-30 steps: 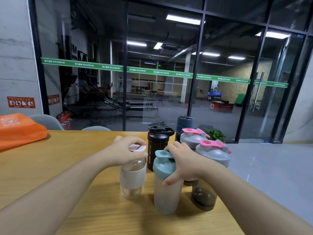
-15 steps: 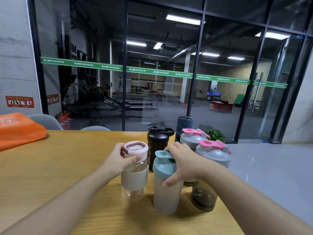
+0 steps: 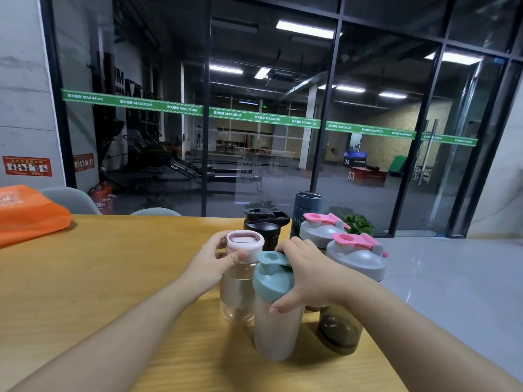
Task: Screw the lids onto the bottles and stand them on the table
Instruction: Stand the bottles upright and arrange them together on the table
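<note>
left hand (image 3: 210, 263) pinches the pink lid (image 3: 245, 241) to turn it; right hand (image 3: 308, 274) clasps the teal lid (image 3: 272, 278), steadying its bottle upright on the counter (image 3: 113, 278).

One head-worn camera looks forward and slightly down, close over the wooden table (image 3: 113, 278), facing the glass wall (image 3: 268, 108).

— What's holding everything?
— A wooden table (image 3: 113, 278). An orange bag (image 3: 28, 213) lies at its far left.
— And the bottles?
— Six stand clustered near its right edge: clear pink-lidded bottle (image 3: 239, 290), teal-lidded shaker (image 3: 273, 315), black bottle (image 3: 261, 229), dark blue flask (image 3: 307, 206), two grey-lidded shakers (image 3: 321, 232) (image 3: 355, 260)
</note>
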The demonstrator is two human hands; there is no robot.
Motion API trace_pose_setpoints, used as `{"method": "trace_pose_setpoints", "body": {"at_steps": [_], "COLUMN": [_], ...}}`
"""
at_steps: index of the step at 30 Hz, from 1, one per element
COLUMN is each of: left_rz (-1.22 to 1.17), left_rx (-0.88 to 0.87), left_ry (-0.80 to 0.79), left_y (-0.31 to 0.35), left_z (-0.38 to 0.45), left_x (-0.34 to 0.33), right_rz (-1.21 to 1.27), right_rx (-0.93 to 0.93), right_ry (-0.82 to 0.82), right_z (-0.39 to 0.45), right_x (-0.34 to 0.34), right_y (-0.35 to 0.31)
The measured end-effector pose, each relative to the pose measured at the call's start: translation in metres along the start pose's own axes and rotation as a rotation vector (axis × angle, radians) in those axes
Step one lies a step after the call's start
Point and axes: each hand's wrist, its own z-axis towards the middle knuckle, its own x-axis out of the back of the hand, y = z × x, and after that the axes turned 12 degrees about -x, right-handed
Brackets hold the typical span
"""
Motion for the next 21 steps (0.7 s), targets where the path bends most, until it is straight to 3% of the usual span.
{"method": "trace_pose_setpoints", "body": {"at_steps": [12,21], "left_rz": [0.063,-0.036], "left_rx": [0.034,0.053], "left_ry": [-0.084,-0.129], "left_y": [-0.002,0.004], "left_z": [0.022,0.028], "left_x": [-0.027,-0.040], "right_rz": [0.016,0.039], "right_rx": [0.014,0.037], "right_ry": [0.012,0.026], "right_z": [-0.001,-0.002], "right_x": [-0.002,-0.002], "right_y": [0.002,0.002]}}
